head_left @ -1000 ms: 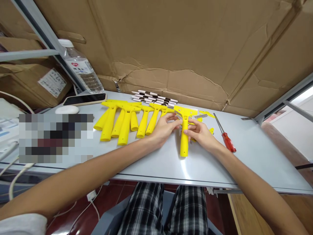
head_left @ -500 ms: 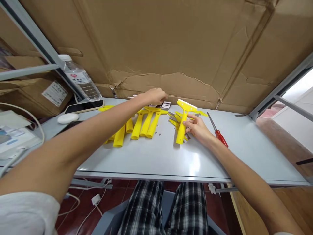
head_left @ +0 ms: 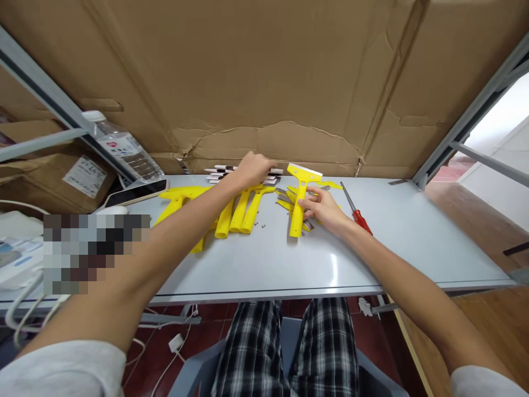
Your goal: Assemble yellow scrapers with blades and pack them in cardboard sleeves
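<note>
Cardboard (head_left: pixel 248 66) backs a pale table (head_left: pixel 397 242) where the right hand (head_left: pixel 325 209) pinches a yellow scraper (head_left: pixel 297 214) just left of its palm, while the left hand (head_left: pixel 253 167), its grip impossible to tell, is at the black-and-white strips (head_left: pixel 223 168).

The left arm (head_left: pixel 185 229) stretches forward, left hand (head_left: pixel 253 167) palm-down; the right forearm (head_left: pixel 397 270) angles inward, right hand (head_left: pixel 325 210) with fingers (head_left: pixel 309 204) closed in a grip.

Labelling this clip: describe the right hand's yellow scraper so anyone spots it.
On the pale table, find the right hand, left of the red-handled screwdriver. It grips a yellow scraper, white-edged head at the far end. Unlike the yellow pieces lying further left, it is held.
</note>
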